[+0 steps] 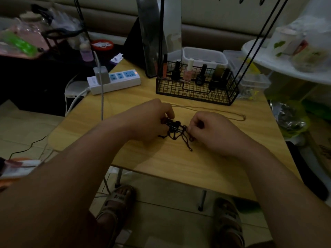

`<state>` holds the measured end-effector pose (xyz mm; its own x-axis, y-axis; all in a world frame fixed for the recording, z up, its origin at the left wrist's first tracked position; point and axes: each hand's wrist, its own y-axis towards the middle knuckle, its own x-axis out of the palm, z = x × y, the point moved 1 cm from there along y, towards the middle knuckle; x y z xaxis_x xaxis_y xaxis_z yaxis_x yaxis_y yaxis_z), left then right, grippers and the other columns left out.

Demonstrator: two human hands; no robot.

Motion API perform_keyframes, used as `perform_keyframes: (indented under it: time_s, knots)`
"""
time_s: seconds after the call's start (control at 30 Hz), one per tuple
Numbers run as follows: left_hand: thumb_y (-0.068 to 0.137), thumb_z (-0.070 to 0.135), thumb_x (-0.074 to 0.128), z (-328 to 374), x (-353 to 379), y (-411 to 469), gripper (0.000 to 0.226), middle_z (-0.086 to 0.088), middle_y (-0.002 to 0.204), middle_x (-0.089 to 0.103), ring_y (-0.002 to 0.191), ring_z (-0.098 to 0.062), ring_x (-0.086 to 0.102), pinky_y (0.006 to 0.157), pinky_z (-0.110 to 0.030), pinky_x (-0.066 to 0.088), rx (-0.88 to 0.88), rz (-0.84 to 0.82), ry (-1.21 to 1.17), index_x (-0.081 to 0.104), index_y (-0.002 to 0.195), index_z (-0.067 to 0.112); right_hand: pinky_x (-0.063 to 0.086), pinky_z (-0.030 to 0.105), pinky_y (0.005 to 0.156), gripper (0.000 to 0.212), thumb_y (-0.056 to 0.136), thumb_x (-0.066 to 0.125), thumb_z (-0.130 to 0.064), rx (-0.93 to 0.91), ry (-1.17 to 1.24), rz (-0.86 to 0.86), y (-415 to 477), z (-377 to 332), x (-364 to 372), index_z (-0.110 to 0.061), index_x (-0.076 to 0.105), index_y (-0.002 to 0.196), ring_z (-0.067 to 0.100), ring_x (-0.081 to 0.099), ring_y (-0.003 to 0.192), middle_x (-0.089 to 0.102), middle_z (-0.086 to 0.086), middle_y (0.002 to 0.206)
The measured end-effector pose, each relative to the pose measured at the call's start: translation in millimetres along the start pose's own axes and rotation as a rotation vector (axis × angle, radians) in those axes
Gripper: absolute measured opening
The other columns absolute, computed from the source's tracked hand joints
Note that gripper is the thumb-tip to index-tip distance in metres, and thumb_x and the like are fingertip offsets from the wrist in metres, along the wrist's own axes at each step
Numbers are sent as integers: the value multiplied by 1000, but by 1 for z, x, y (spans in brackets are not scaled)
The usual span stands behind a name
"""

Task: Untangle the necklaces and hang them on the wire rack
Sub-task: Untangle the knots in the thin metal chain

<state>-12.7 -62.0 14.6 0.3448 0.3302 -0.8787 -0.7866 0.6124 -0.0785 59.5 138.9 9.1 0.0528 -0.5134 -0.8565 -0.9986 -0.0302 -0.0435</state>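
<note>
Fingers of left hand and right hand pinched the tangled beaded cord necklace; limp and light, probably best gripped strand by strand.

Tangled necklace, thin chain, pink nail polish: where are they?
tangled necklace (pixel 172 126): head view, its beaded knot.
thin chain (pixel 243 117): head view, its right end.
pink nail polish (pixel 187 74): head view, the bottle's body.

Bare left hand and right hand, bare forearms, 2 pale strapped sandals, dark logo.
</note>
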Motion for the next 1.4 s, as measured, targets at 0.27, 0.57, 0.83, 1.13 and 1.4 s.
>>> perform_keyframes:
  time_s: [0.27, 0.57, 0.83, 1.13, 1.4]
  knots:
    - [97, 21, 69, 11, 5, 16, 34, 15, 108, 57, 92, -1, 58, 70, -17, 46, 56, -52, -80, 61, 128, 35, 54, 33, 63, 2, 95, 66, -18, 195, 437, 137, 4, 13, -22, -21, 66, 95, 17, 71, 79, 75, 0, 89]
    - [101, 17, 65, 15, 0, 12, 26, 11, 103, 68, 90, -2, 67, 72, -19, 51, 21, 27, -310, 67, 120, 35, 51, 28, 77, 10, 96, 68, -26, 107, 103, 150, 2, 12, -11, -29, 67, 105, 9, 62, 94, 64, -10, 103]
    - [100, -1, 60, 30, -14, 7, 18, -8, 92, 68, 85, -18, 70, 79, -29, 59, 98, 121, -1063, 66, 113, 9, 55, 35, 89, 13, 101, 65, -32, -16, 505, 65, 0, -11, -8, -28, 77, 100, 4, 71, 98, 77, -11, 101]
    - [100, 4, 59, 23, -13, 12, 16, -9, 103, 69, 90, -22, 68, 78, -33, 56, 34, 120, -1076, 66, 112, 11, 49, 35, 86, 18, 101, 62, -30, 22, 808, 149, -3, 0, -24, -23, 78, 107, 12, 71, 95, 79, -1, 99]
    - [96, 10, 68, 39, 5, 8, 40, -1, 117, 77, 114, -15, 71, 103, -41, 53, 107, -159, -809, 62, 134, 20, 57, 28, 71, 15, 100, 61, -15, -42, 1138, 236, -5, -13, -35, -11, 71, 111, 19, 74, 86, 78, 5, 94]
